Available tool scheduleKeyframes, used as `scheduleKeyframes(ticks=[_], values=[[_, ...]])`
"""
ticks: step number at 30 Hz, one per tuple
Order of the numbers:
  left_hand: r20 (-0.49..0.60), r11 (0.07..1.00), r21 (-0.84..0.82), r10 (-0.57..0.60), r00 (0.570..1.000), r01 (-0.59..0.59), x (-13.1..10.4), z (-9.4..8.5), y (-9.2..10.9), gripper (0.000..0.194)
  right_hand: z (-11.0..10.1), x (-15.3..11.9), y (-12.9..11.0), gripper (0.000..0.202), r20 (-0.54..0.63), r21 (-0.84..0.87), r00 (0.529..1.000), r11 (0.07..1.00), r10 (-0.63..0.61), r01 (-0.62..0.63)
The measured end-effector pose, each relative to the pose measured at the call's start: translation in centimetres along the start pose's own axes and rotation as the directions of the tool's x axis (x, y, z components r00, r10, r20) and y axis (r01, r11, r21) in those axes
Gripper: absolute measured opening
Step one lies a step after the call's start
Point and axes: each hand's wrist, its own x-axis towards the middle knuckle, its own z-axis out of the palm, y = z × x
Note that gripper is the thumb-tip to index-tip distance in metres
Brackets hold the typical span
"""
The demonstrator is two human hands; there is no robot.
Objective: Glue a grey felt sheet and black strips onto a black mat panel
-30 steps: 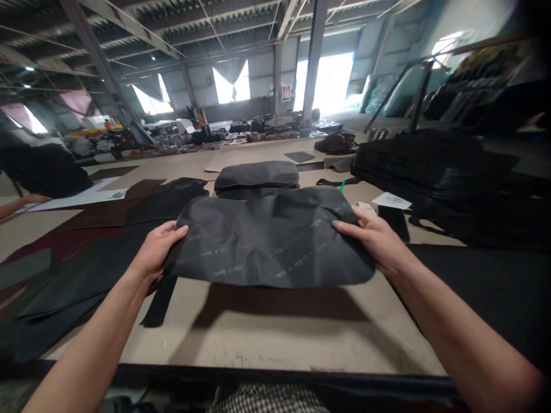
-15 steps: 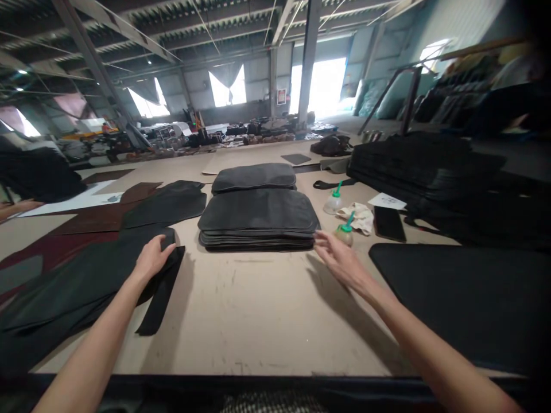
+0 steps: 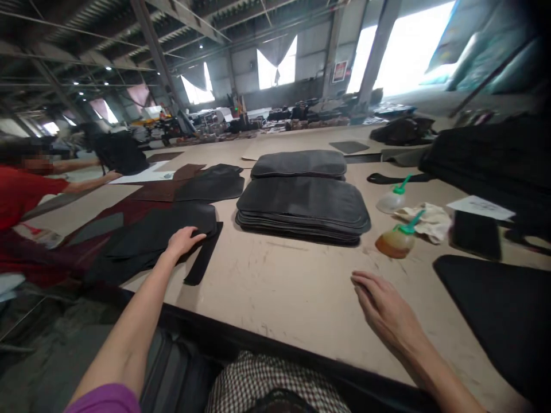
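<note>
My left hand (image 3: 185, 241) rests at the right edge of a pile of dark leather pieces (image 3: 146, 232), its thumb and fingers apart. A narrow black strip (image 3: 202, 258) lies just beside it. Over the bare tabletop at right, my right hand (image 3: 379, 298) has its fingers extended and holds nothing. Beyond it, a stack of black rounded panels (image 3: 301, 206) sits mid-table, with a second stack (image 3: 299, 163) behind. Right of the stacks are an amber-filled bottle with a green spout (image 3: 394, 244) and a clear one (image 3: 391, 201).
A white cloth (image 3: 433, 221), a dark flat phone-like object (image 3: 476, 234) and a large black panel (image 3: 495, 310) lie at right. A person in a red top (image 3: 30, 189) works at the far left, arms over the table.
The view has turned left, bringing the person in red into sight. My right hand has moved away from the front stack toward the near edge. My left hand stays by the leather pile.
</note>
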Motion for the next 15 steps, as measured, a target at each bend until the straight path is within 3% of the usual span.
scheduleKeyframes(ticks=[4,9,13,15], values=[[-0.038,0.998,-0.018,-0.067,0.997,0.067,-1.1,-0.9,0.2,0.043,0.3,-0.1,0.5,0.032,-0.002,0.019,1.000,1.000,0.003,-0.003],[-0.162,0.994,-0.064,-0.102,0.981,0.093,-3.1,-2.2,2.8,0.036,0.4,0.1,0.3,0.033,-0.025,0.040,1.000,0.999,0.003,-0.002],[-0.347,0.986,-0.167,-0.069,0.935,0.011,-5.0,-6.1,5.5,0.038,-0.2,0.2,-0.5,0.032,-0.056,0.088,0.998,0.996,0.015,-0.010],[-0.475,0.941,-0.326,-0.076,0.877,-0.095,-6.2,-9.2,6.6,0.037,-0.6,0.2,-0.9,0.032,-0.071,0.119,0.997,0.993,0.022,-0.013]])
